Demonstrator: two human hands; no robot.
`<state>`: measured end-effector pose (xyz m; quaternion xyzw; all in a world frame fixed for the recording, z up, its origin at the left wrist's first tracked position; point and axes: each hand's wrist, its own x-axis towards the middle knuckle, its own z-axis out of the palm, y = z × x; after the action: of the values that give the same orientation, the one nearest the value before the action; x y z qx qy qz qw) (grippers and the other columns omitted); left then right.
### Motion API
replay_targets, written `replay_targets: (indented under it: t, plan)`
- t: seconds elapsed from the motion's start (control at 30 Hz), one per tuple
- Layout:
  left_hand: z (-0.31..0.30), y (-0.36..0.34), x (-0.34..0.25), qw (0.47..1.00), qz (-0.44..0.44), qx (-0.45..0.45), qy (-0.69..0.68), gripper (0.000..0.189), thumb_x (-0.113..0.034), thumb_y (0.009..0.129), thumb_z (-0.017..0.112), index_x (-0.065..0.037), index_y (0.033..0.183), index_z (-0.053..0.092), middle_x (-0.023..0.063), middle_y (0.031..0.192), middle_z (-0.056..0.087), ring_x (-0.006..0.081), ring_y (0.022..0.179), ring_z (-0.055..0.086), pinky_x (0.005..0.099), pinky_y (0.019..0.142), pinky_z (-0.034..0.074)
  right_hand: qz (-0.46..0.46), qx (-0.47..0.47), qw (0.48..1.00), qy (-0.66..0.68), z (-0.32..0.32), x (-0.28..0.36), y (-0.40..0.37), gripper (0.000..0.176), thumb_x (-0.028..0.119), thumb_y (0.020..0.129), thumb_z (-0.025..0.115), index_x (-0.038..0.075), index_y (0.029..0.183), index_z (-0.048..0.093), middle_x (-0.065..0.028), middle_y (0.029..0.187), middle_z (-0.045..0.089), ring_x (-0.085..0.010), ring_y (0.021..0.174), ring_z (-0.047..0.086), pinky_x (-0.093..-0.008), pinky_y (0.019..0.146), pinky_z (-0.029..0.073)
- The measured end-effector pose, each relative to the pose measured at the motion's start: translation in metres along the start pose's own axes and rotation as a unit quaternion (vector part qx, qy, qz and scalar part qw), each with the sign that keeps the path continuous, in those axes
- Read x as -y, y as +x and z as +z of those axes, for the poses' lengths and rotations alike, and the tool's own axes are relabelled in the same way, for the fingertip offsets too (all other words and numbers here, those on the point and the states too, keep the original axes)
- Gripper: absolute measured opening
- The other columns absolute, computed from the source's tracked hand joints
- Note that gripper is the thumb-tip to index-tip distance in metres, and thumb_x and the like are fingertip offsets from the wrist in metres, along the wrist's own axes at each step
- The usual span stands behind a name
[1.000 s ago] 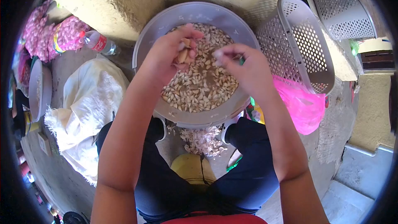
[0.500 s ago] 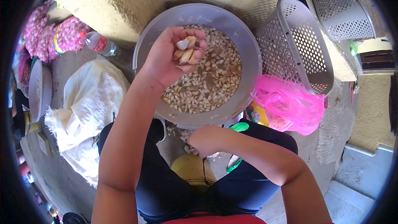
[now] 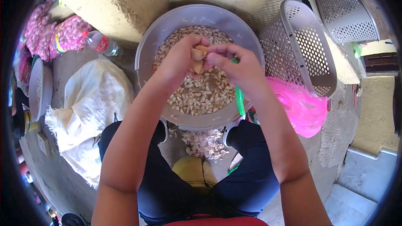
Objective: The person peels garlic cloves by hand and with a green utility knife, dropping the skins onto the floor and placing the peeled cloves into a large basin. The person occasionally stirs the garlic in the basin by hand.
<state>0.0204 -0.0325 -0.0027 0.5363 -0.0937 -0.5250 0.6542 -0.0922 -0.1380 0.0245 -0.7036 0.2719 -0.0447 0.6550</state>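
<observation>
My left hand (image 3: 184, 56) is curled around several garlic cloves (image 3: 197, 54) with tan skins, above a large grey basin (image 3: 144, 46). My right hand (image 3: 236, 65) meets it there, thumb and index finger pinched at the cloves' edge. A long green handle (image 3: 239, 100) sticks out below my right hand, seemingly held in its palm; whatever is at its other end is hidden. Below both hands, many pale garlic cloves (image 3: 201, 100) lie in water in the basin.
Garlic peelings (image 3: 205, 143) lie on the floor between my feet. A pink plastic bag (image 3: 299, 109) and a perforated grey basket (image 3: 278, 46) stand right of the basin. On the left are a white sack (image 3: 90, 92), a cola bottle (image 3: 100, 44) and net bags of garlic (image 3: 71, 37).
My right hand has risen from the peelings on the floor to the cloves in my left hand, the green handle moving with it. My left fingers have turned inward around the cloves.
</observation>
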Motion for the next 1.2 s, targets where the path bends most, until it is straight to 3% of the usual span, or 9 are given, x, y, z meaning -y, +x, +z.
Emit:
replay_targets:
  t: [0.07, 0.17, 0.4, 0.5, 0.6, 0.7, 0.9, 1.0, 1.2]
  plan:
    - [0.008, -0.003, 0.002, 0.996, 0.025, -0.052, 0.073, 0.027, -0.032, 0.084, 0.035, -0.01, 0.092, 0.049, 0.0019, 0.072, 0.053, 0.0099, 0.058, 0.05, 0.0204, 0.04, 0.032, -0.061, -0.036, 0.997, -0.032, 0.009, -0.012, 0.003, 0.028, 0.023, 0.073, 0.067, 0.0, 0.087, 0.06, -0.0049, 0.074, 0.058, -0.0115, 0.065, 0.054, -0.0253, 0.058, 0.043]
    - [0.008, 0.001, 0.008, 0.993, 0.055, -0.026, 0.097, 0.027, -0.032, 0.084, 0.035, -0.01, 0.093, 0.05, 0.0015, 0.072, 0.053, 0.0097, 0.057, 0.05, 0.0204, 0.041, 0.033, -0.087, -0.051, 0.995, -0.011, 0.012, -0.026, 0.006, 0.03, 0.023, 0.071, 0.069, -0.001, 0.086, 0.06, -0.0055, 0.074, 0.058, -0.0119, 0.07, 0.054, -0.0251, 0.065, 0.043]
    - [0.003, 0.002, -0.001, 0.999, 0.015, 0.029, -0.041, 0.027, -0.032, 0.088, 0.042, -0.007, 0.083, 0.051, 0.002, 0.069, 0.049, 0.01, 0.056, 0.049, 0.0207, 0.041, 0.033, -0.108, -0.095, 0.989, 0.034, 0.003, -0.011, 0.007, 0.029, 0.023, 0.069, 0.071, 0.0, 0.083, 0.06, -0.0061, 0.077, 0.059, -0.0118, 0.071, 0.054, -0.0239, 0.067, 0.043]
    - [0.006, 0.0, -0.002, 0.998, 0.016, 0.039, -0.044, 0.023, -0.03, 0.087, 0.048, -0.008, 0.082, 0.051, 0.0002, 0.068, 0.047, 0.0086, 0.056, 0.049, 0.019, 0.039, 0.031, -0.101, -0.103, 0.988, 0.047, 0.003, -0.01, 0.007, 0.025, 0.02, 0.074, 0.066, 0.005, 0.092, 0.056, 0.0027, 0.069, 0.05, -0.0023, 0.051, 0.043, -0.0153, 0.041, 0.031]
    - [0.004, -0.001, 0.0, 0.997, 0.02, 0.041, -0.054, 0.02, -0.028, 0.086, 0.051, -0.008, 0.083, 0.052, -0.0006, 0.069, 0.046, 0.0075, 0.057, 0.05, 0.0177, 0.038, 0.029, 0.034, -0.094, 0.984, 0.149, -0.003, 0.003, 0.003, 0.028, 0.017, 0.076, 0.064, 0.002, 0.097, 0.052, 0.0014, 0.07, 0.047, -0.0047, 0.054, 0.043, -0.0176, 0.045, 0.035]
    - [0.005, -0.003, -0.004, 0.997, 0.012, 0.052, -0.055, 0.02, -0.028, 0.085, 0.051, -0.008, 0.084, 0.052, -0.0011, 0.068, 0.045, 0.0071, 0.056, 0.048, 0.0174, 0.037, 0.029, 0.059, -0.029, 0.967, 0.246, -0.024, -0.012, 0.013, 0.029, 0.013, 0.077, 0.06, -0.001, 0.1, 0.049, -0.0001, 0.072, 0.044, -0.0074, 0.06, 0.043, -0.0205, 0.051, 0.039]
    - [0.007, -0.003, -0.001, 0.995, 0.012, 0.075, -0.058, 0.02, -0.029, 0.084, 0.051, -0.009, 0.083, 0.05, -0.0015, 0.065, 0.044, 0.0069, 0.054, 0.047, 0.0173, 0.036, 0.028, 0.028, 0.028, 0.99, 0.138, -0.03, -0.019, 0.015, 0.022, 0.004, 0.08, 0.053, -0.003, 0.101, 0.049, -0.0071, 0.087, 0.052, -0.0154, 0.081, 0.053, -0.0268, 0.072, 0.044]
    - [0.005, -0.002, 0.0, 0.996, 0.01, 0.053, -0.07, 0.021, -0.029, 0.083, 0.052, -0.009, 0.083, 0.05, -0.0011, 0.065, 0.045, 0.007, 0.054, 0.047, 0.0172, 0.036, 0.028, 0.048, 0.088, 0.972, 0.214, -0.03, -0.021, 0.016, 0.019, 0.003, 0.082, 0.05, -0.003, 0.1, 0.051, -0.0097, 0.092, 0.055, -0.0184, 0.088, 0.055, -0.0286, 0.078, 0.044]
    - [0.0, -0.003, -0.004, 0.991, -0.003, 0.089, -0.098, 0.019, -0.028, 0.083, 0.054, -0.01, 0.08, 0.052, -0.0023, 0.069, 0.048, 0.0054, 0.056, 0.049, 0.0176, 0.043, 0.035, 0.014, 0.084, 0.991, 0.108, -0.019, -0.01, 0.013, 0.02, 0.008, 0.084, 0.051, -0.004, 0.1, 0.051, -0.0107, 0.086, 0.059, -0.0177, 0.079, 0.059, -0.027, 0.072, 0.048]
